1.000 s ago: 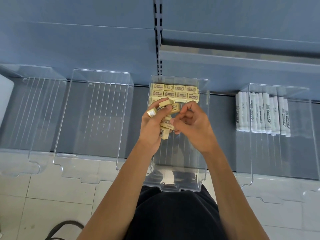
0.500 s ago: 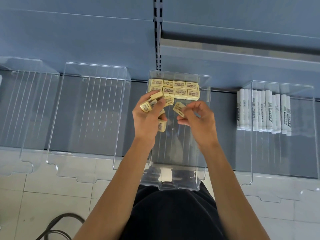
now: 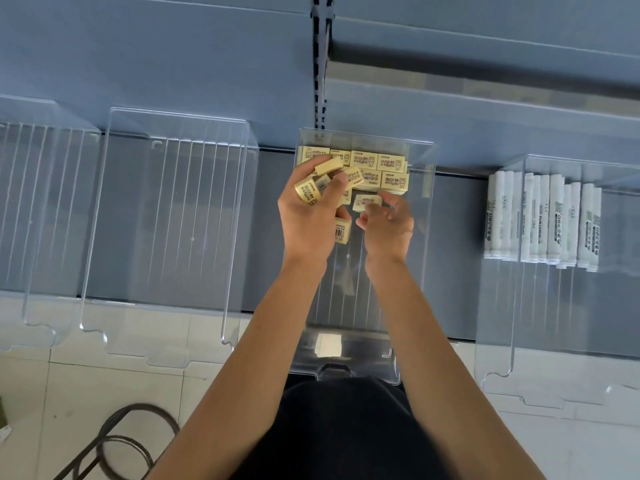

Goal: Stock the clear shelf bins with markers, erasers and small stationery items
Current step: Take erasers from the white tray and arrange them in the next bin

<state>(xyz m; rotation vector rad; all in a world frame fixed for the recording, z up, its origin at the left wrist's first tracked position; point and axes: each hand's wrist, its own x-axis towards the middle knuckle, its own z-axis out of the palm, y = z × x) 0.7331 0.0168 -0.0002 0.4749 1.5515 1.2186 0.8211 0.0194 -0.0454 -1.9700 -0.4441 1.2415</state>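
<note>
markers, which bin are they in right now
In the head view the markers lie side by side in the rightmost clear bin, toward its back, one bin right of the eraser bin.

Reaching forward with both bare forearms, wrists close together. Clutching several erasers (image 3: 311, 191) in left grip (image 3: 310, 218), thumb across them. Pinching one eraser (image 3: 364, 201) with right grip (image 3: 389, 225) fingertips.

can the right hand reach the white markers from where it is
Probably yes: the right hand is over the eraser bin, the markers lie in the neighbouring bin, and only clear walls stand between.
</note>
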